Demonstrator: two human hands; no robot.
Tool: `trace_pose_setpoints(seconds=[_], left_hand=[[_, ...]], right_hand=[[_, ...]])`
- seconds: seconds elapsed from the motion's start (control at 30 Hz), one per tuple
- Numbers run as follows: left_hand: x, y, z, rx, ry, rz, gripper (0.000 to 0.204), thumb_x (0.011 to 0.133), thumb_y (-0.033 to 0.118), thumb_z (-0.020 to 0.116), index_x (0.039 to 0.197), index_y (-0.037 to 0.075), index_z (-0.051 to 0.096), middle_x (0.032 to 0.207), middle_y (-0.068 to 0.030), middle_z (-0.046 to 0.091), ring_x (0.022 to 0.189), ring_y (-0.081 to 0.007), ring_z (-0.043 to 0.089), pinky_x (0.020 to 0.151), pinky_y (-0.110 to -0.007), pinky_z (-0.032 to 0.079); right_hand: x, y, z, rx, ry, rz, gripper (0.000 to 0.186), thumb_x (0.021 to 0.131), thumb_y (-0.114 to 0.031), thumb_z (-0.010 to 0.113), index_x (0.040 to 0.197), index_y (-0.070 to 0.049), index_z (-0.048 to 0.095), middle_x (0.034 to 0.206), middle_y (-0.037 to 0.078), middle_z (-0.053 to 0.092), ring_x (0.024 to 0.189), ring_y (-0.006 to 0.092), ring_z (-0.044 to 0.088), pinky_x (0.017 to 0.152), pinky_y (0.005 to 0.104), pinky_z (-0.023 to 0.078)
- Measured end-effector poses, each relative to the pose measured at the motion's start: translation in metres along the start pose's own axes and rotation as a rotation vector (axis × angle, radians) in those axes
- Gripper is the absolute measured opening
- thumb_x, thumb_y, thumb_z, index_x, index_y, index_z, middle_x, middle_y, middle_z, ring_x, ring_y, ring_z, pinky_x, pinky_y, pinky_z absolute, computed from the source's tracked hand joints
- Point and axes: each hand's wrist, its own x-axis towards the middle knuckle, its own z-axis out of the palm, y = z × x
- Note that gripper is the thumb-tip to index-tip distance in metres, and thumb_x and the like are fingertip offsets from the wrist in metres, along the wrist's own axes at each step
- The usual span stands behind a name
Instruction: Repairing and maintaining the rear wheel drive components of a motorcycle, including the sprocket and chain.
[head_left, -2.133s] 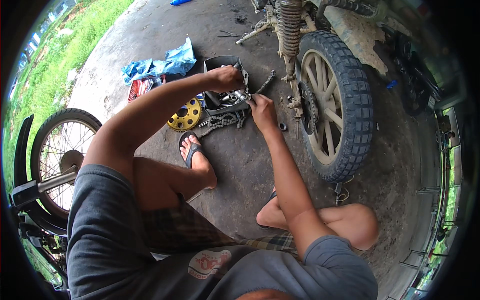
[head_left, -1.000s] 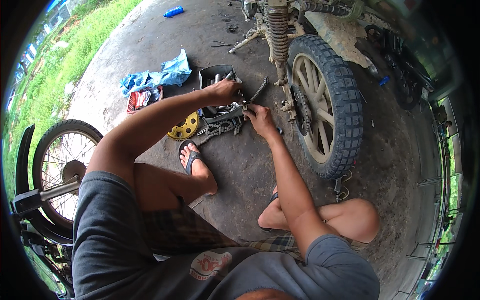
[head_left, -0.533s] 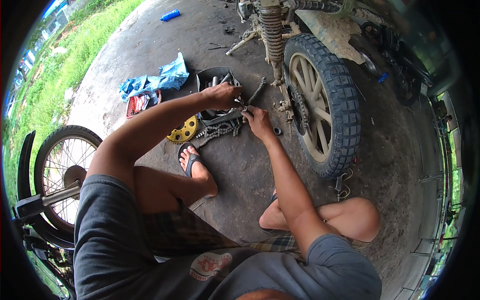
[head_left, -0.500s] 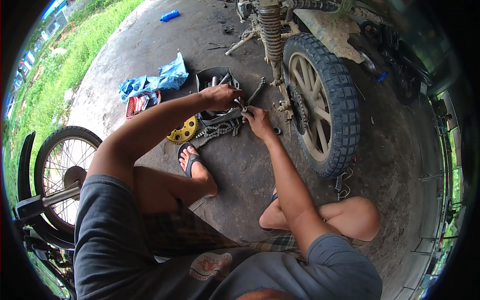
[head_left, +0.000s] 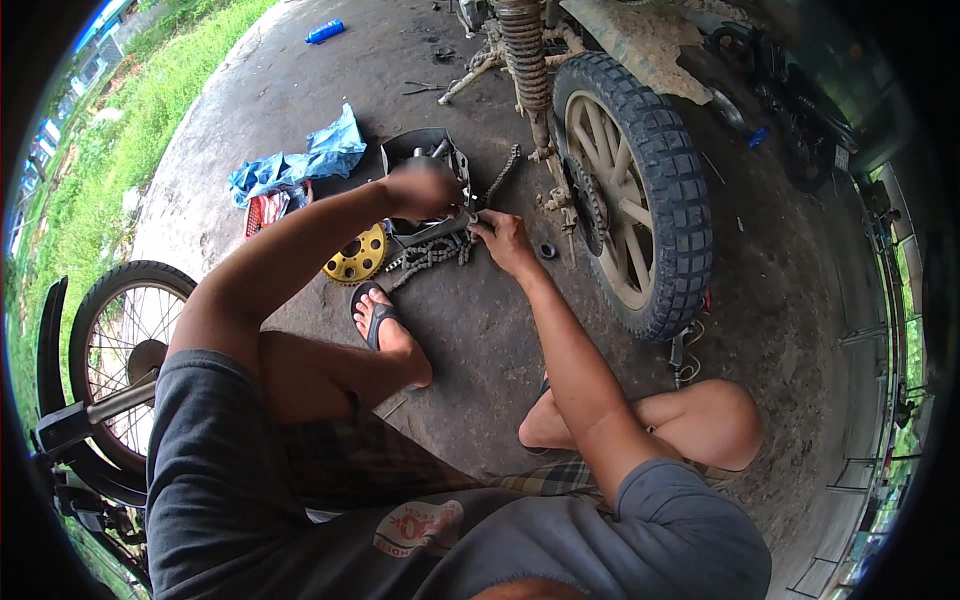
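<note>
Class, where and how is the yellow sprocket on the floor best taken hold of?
Probably by the sprocket's near-left rim, with the grip coming from the near left. The chain and box crowd its right side, while the left forearm covers its far-left edge. Its round holes may help the hold; its toothed edge calls for care.

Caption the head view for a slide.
Left hand over a dark bin, right hand at its corner; yellow sprocket, chain and knobby-tired wheel nearby.
</note>
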Motion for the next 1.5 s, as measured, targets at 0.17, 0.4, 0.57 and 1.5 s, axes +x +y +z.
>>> trace_pose_setpoints(seconds=[0.17,0.4,0.57,1.5], left_hand=[[0.017,0.011,-0.006,-0.661,-0.120,-0.640,0.029,0.095,0.029,0.068,0.085,0.001,0.071,0.071,-0.0111,0.071,0.059,-0.0234,0.069,0.060,-0.036,0.057],[-0.002,0.005,-0.004,-0.034,0.036,-0.161,0.028,0.097,0.037,0.063,0.099,0.009,0.068,0.079,-0.0152,0.067,0.080,-0.0368,0.069,0.070,-0.047,0.054],[-0.006,-0.013,0.039,-0.236,-0.111,-0.520,0.018,0.095,0.029,0.064,0.098,0.011,0.069,0.083,-0.0110,0.069,0.080,-0.0323,0.069,0.070,-0.045,0.054],[0.008,0.006,0.032,-0.900,-0.163,-0.944,0.031,0.098,0.030,0.062,0.088,0.003,0.073,0.063,-0.0045,0.063,0.052,-0.0152,0.061,0.049,-0.033,0.049]], right_hand=[[-0.003,0.006,0.013,-0.256,0.253,-0.260,0.014,0.093,-0.013,0.069,0.098,0.000,0.070,0.082,0.017,0.070,0.078,0.0316,0.072,0.070,0.0399,0.052],[0.000,0.013,0.008,0.148,-0.065,0.080,0.013,0.091,-0.011,0.070,0.095,0.000,0.065,0.084,0.020,0.068,0.085,0.0433,0.066,0.070,0.0468,0.051],[-0.009,0.016,0.019,-0.233,0.101,-0.271,0.015,0.091,-0.010,0.071,0.102,-0.001,0.067,0.091,0.021,0.069,0.087,0.0437,0.066,0.072,0.0470,0.052],[-0.019,0.036,0.028,-0.116,0.254,-0.228,0.019,0.091,-0.016,0.070,0.100,0.001,0.068,0.094,0.021,0.069,0.092,0.0428,0.067,0.076,0.0477,0.053]])
